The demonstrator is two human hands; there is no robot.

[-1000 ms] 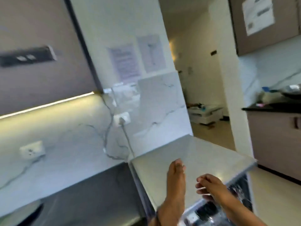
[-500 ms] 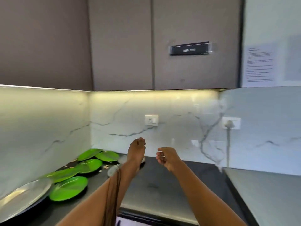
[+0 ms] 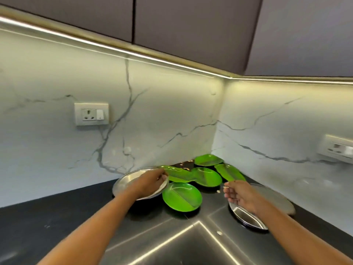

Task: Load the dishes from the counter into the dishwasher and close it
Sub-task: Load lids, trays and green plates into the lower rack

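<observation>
Grey cupboards (image 3: 191, 25) hang over the corner with a light strip (image 3: 133, 52) glowing along their underside, and the veined white backsplash (image 3: 152, 111) carries a left socket (image 3: 91, 114) and a right socket (image 3: 338, 148), the latter blurred at the frame's edge. Below, the black bench (image 3: 57, 217) wraps round a steel sink (image 3: 162, 251), whose corner lies between the two forearms, with a pale crumb (image 3: 219, 233) on its rim. The dishes crowd the far corner: a left steel plate (image 3: 122, 183) lies under the left hand (image 3: 150, 181), whose fingers curl onto the rim of the far-left green plate (image 3: 179, 175), which is tilted, overlaps the steel plate's edge and has a few pale bits on it. The nearest green plate (image 3: 182, 197) (a ridge divides it in two) sits just beside the steel one. The middle green plate (image 3: 207, 176), the right green plate (image 3: 229, 172) and the corner green plate (image 3: 208, 160) lie behind it, with scraps (image 3: 186, 163) scattered on the dark surface among them. The right hand (image 3: 238, 194) hovers over the right steel plate (image 3: 271, 199), fingers loosely curled and clasping nothing that can be made out; the two hands are well apart, with the green plates between them
</observation>
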